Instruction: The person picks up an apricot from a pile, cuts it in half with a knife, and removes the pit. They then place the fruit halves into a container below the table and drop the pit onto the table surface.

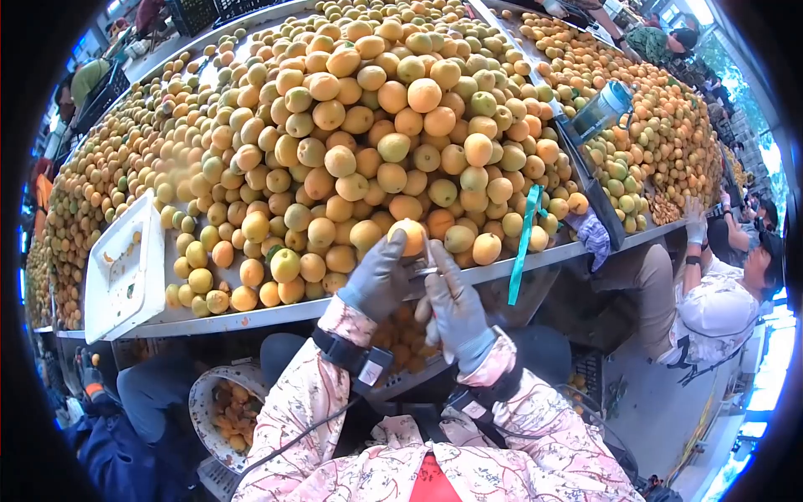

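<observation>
My left hand (pixel 375 276), in a grey glove, grips an orange-yellow apricot (pixel 411 236) between thumb and fingers at the front edge of the table. Close beside it, my right hand (pixel 457 309), also gloved, is closed around a small metal tool (pixel 424 271) that looks like a knife. Its thin upper part reaches up to the apricot's right side; the fingers hide much of the rest. Behind both hands rises a big heap of apricots (pixel 393 146), yellow, orange and greenish. Below them, partly covered by my arms, more orange fruit (pixel 404 343) lies in a container.
A white plastic tray (pixel 150 276) leans at the table's left edge. Below stands a white bucket (pixel 203 397) with cut fruit. A teal strip (pixel 525 244) hangs over the metal edge (pixel 335 313). To the right are a purple cloth (pixel 590 238), a bottle (pixel 602 109) and a seated co-worker (pixel 719 305).
</observation>
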`<state>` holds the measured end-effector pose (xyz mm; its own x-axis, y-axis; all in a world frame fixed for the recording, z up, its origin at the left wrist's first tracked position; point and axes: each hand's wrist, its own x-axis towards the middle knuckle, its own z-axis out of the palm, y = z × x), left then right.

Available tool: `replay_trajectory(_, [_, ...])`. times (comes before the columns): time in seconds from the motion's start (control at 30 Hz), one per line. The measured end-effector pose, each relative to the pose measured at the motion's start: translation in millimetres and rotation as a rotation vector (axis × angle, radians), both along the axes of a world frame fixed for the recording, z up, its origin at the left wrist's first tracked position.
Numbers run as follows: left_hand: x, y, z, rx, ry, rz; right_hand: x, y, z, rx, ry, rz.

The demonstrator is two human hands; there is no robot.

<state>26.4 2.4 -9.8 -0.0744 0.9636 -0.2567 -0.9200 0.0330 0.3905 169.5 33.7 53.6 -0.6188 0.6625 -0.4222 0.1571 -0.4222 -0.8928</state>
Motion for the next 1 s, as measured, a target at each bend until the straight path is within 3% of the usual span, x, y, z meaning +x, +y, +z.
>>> replay_trajectory(0.2, [-24.6,-12.1,12.1,-0.049,0.146,-0.117,12.6,20.2,9.9,-0.080,0.077,0.191])
replay_trajectory(0.3, [-7.4,-11.8,11.7,0.002,0.190,-0.014,9.6,10.3,9.6,-0.143,0.062,0.153])
replay_trajectory(0.4, [28.0,-3.8,-7.7,0.006,0.142,0.263,0.8,-6.6,-13.5,-0.080,0.039,0.004])
replay_trajectory(0.47, [33.3,-3.1,-6.2,-0.085,0.091,0.284,-0.9,-8.1,-50.3,0.368,0.033,-0.005])
replay_trajectory(0.53, [24.6,-4.0,-5.9,-0.061,0.121,0.228,1.1,-3.2,-31.5,0.362,-0.018,0.024])
replay_trajectory(0.6, [17.8,-4.6,-7.4,-0.041,0.150,0.178,3.1,1.8,-7.4,0.070,-0.178,0.134])
replay_trajectory(0.63, [15.4,-5.0,-9.2,-0.039,0.175,0.164,2.9,1.2,-9.8,0.068,-0.178,0.135])
replay_trajectory(0.73, [19.8,-5.1,-4.1,-0.049,0.204,0.167,0.4,-2.8,-34.7,0.225,-0.162,0.099])
replay_trajectory(0.8, [26.8,-2.6,-0.2,-0.052,0.201,0.193,-7.3,-4.1,-57.2,0.854,-0.001,-0.032])
replay_trajectory(0.9, [25.6,-1.4,3.7,-0.162,0.255,0.234,-9.2,-3.7,-59.5,0.871,-0.013,-0.033])
replay_trajectory(0.97, [16.3,-5.5,6.4,-0.225,0.742,0.190,-5.2,-1.4,-55.4,0.813,-0.029,-0.001])
replay_trajectory(1.0, [10.5,-7.6,7.8,-0.227,0.741,0.190,-2.2,-0.8,-52.4,0.751,-0.047,0.026])
